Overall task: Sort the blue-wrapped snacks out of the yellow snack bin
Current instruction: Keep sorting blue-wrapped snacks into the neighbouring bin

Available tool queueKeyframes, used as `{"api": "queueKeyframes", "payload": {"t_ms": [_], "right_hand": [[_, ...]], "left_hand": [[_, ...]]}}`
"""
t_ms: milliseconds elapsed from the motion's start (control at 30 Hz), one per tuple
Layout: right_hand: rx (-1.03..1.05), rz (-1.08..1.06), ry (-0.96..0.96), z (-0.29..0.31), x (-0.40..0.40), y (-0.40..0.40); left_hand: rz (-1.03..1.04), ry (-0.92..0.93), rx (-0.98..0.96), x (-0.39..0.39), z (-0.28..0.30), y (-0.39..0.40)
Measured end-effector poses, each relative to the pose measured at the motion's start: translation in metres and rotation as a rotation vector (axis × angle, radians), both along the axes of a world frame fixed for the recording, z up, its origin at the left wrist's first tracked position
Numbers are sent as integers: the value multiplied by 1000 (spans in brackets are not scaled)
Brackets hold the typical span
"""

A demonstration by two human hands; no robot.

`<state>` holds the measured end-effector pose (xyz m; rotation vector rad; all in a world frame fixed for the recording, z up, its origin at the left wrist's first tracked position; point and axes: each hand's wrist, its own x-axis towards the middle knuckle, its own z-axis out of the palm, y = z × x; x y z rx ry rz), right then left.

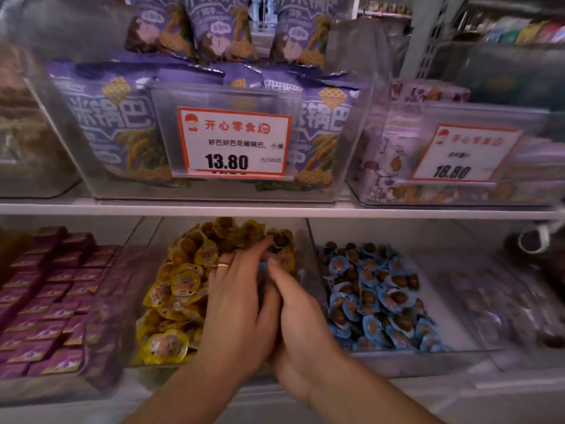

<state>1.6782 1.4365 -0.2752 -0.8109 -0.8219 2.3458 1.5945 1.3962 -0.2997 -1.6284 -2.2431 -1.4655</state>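
Observation:
The clear bin of yellow-wrapped snacks (180, 286) stands in the middle of the lower shelf. Both my hands are inside it, side by side and touching. My left hand (235, 298), with a ring on one finger, lies palm down on the yellow pile with its fingers stretched toward the back. My right hand (295, 316) is just to its right, fingertips together on a small blue-wrapped snack (263, 267) that peeks out between the two hands. Most of that snack is hidden. The neighbouring bin on the right holds several blue-wrapped snacks (376, 295).
A bin of purple boxed snacks (52, 301) stands to the left. A blurred bin of dark snacks (501, 310) is at the far right. Right above the bins runs a white shelf edge (275, 209), carrying bins of purple bags and price tags (234, 142).

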Motion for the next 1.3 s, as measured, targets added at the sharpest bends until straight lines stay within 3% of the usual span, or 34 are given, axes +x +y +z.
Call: {"api": "queueKeyframes", "payload": {"t_ms": [167, 300, 400, 500, 567, 667, 767, 900, 1200, 1300], "right_hand": [[144, 79, -8, 4, 24, 11], [282, 33, -55, 10, 49, 30], [463, -95, -68, 18, 64, 47], [968, -338, -466, 11, 87, 90], [1239, -225, -797, 0, 98, 116], [1233, -18, -1025, -20, 97, 129], [1405, -171, -906, -24, 86, 114], [1493, -62, -718, -26, 66, 88], [1425, -89, -621, -29, 64, 88], [1431, -130, -607, -26, 65, 85]], "left_hand": [[-198, 54, 70, 17, 12, 2], [-375, 117, 14, 25, 17, 4], [-504, 52, 25, 12, 22, 5], [-306, -106, 13, -26, 18, 11], [-138, -62, -101, -47, 6, 16], [-145, 165, -231, -52, -8, 27], [-339, 401, -493, -42, -15, 41], [-383, 614, -708, -42, -27, 55], [-521, 390, -792, -66, -4, 49], [-507, 224, -674, -73, 1, 45]]}}
